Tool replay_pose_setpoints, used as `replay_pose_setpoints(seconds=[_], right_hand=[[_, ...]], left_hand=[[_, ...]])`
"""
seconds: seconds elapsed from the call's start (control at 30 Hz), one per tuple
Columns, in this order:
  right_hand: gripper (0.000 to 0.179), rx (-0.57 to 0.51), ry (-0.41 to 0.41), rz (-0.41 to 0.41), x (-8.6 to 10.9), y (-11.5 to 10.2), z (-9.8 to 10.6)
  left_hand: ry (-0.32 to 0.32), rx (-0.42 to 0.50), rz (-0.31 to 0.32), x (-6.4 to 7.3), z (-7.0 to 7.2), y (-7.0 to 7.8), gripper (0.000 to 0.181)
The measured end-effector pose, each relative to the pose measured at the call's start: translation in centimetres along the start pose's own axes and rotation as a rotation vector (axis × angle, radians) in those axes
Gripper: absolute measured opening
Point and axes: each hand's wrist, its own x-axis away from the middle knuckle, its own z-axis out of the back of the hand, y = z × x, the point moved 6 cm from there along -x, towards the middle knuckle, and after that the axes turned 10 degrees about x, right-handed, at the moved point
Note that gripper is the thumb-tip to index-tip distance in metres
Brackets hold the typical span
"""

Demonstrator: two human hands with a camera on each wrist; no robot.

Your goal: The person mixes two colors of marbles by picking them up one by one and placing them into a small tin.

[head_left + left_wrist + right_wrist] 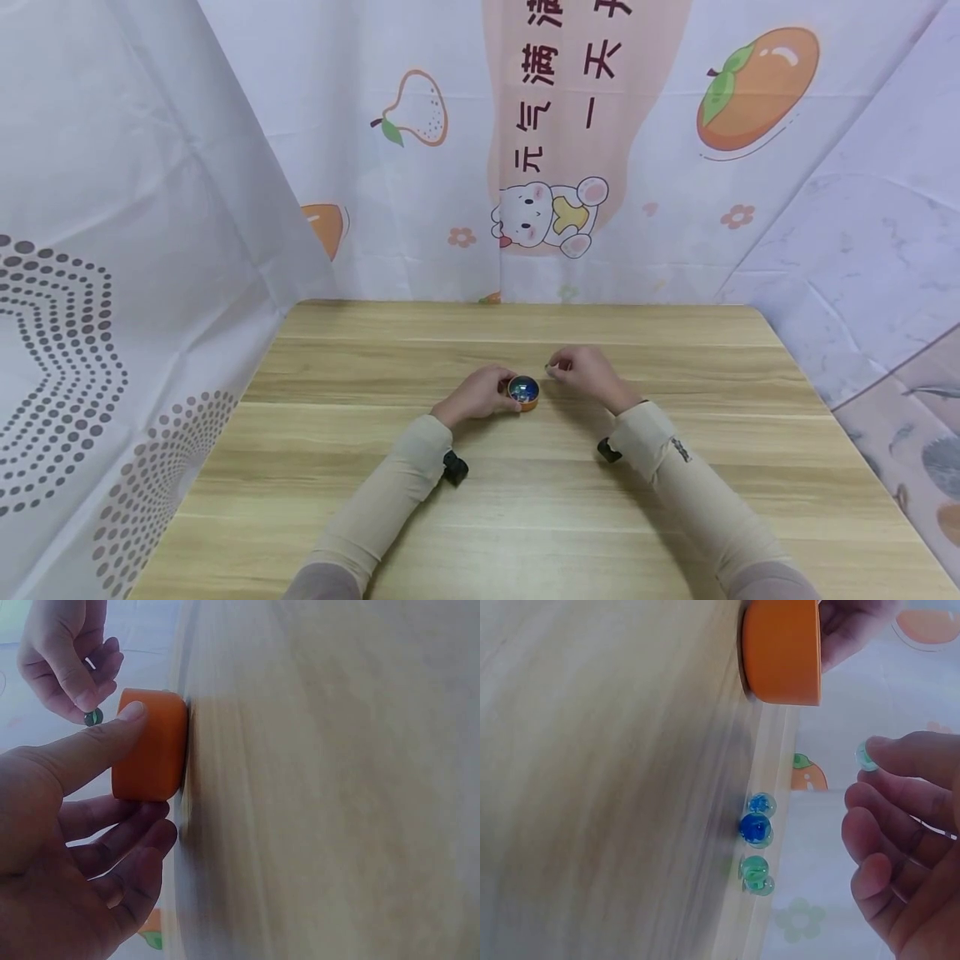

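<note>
A small orange bowl (161, 757) stands upright on the wooden table; in the head view its inside shows glossy blue and green, too small to make out clearly. My left hand (480, 393) holds the bowl by its side, thumb on one face and fingers round the other. To the right of the bowl, my right hand (588, 375) pinches a clear green glass marble (865, 756) between thumb and forefinger, above the tabletop and apart from the bowl. Several blue and green marbles (755, 829) lie on the table near the right hand; in the head view they are hidden.
The wooden table (495, 517) stretches around both arms. A printed white curtain (442, 192) hangs behind its far edge, with more cloth at the left (150, 208) and right. Each wrist carries a small black camera (454, 468).
</note>
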Motion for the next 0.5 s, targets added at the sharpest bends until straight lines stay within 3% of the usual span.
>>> replay_pose_setpoints(seconds=[0.5], right_hand=[[0.012, -0.026, -0.025, 0.051, 0.20, -0.73, -0.53]], left_hand=[[-0.001, 0.022, -0.004, -0.05, -0.11, -0.04, 0.052]])
